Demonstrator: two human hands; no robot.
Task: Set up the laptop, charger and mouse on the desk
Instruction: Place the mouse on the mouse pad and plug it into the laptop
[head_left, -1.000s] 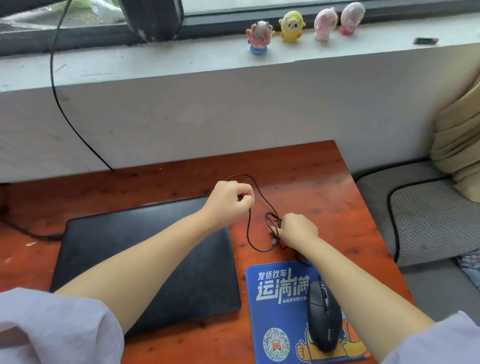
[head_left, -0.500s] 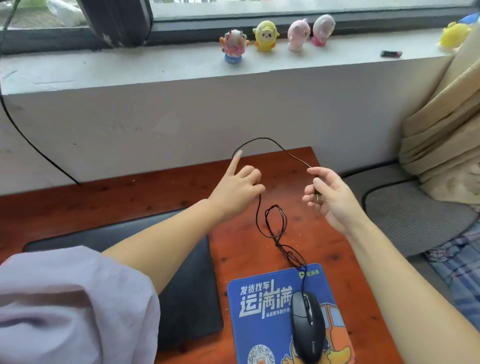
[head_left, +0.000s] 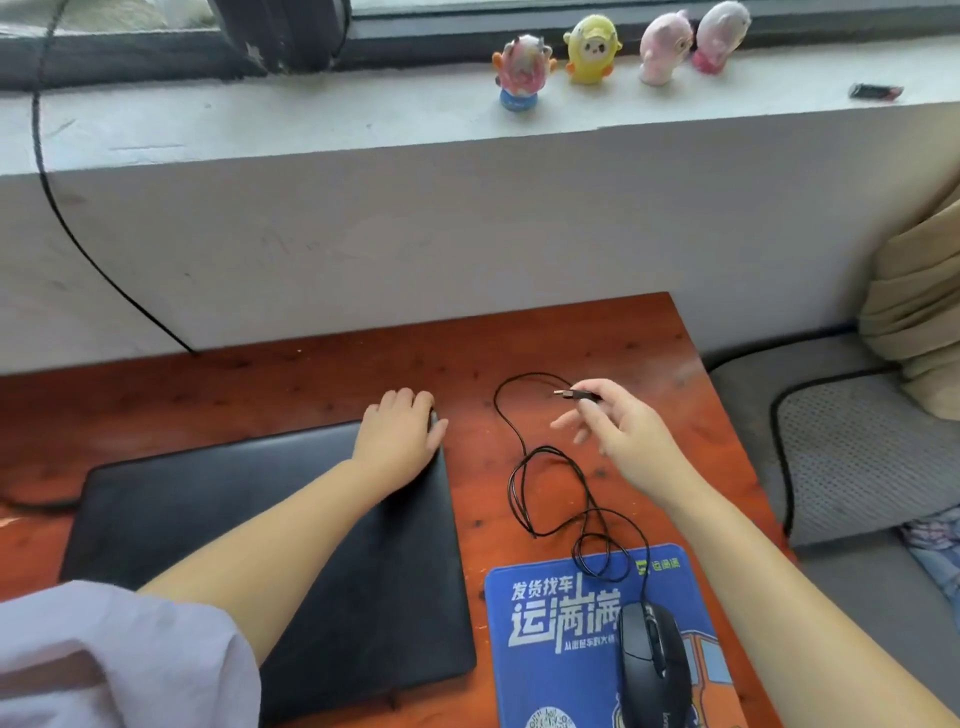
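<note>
Meanwhile, left hand (head_left: 400, 431) flat on closed laptop (head_left: 291, 561), right hand (head_left: 618, 431) pinching USB plug (head_left: 574, 395), looped cable (head_left: 550, 493) between.

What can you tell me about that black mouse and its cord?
The black mouse looks like glossy plastic, with a scroll wheel between two buttons. It lies flat on the blue mouse pad, pointing away from the person. Its thin black cable runs in loose loops over the wooden desk to a metal-tipped USB plug, pinched in the right hand and not plugged in.

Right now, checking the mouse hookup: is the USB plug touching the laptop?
Apart. The head view shows the USB plug held in the right hand, bare desk between it and the laptop.
</note>
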